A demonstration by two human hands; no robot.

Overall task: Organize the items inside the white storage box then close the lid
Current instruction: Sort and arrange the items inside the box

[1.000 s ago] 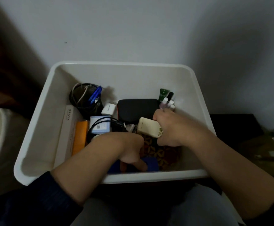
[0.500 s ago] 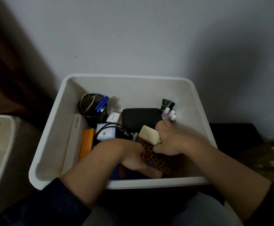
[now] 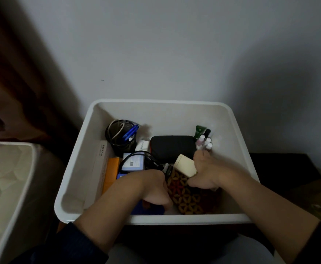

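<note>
Box (image 3: 83, 164) sits open in the lower centre of the frame, against the wall (image 3: 174, 54), both hands deep inside. Right hand (image 3: 207, 172) grips the cream case (image 3: 185, 165), just above the patterned pouch (image 3: 192, 197). Left hand (image 3: 155, 191) curls down over something blue (image 3: 148, 210) at the near wall; whether it actually grips, I cannot tell. Pen cup (image 3: 120, 137) upper left, black pouch (image 3: 172, 148) centre, little bottles (image 3: 204, 141) upper right.

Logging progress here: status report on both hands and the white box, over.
Left hand grips blue item low in white box. Right hand holds cream case. No lid on; cables cluttering.
</note>
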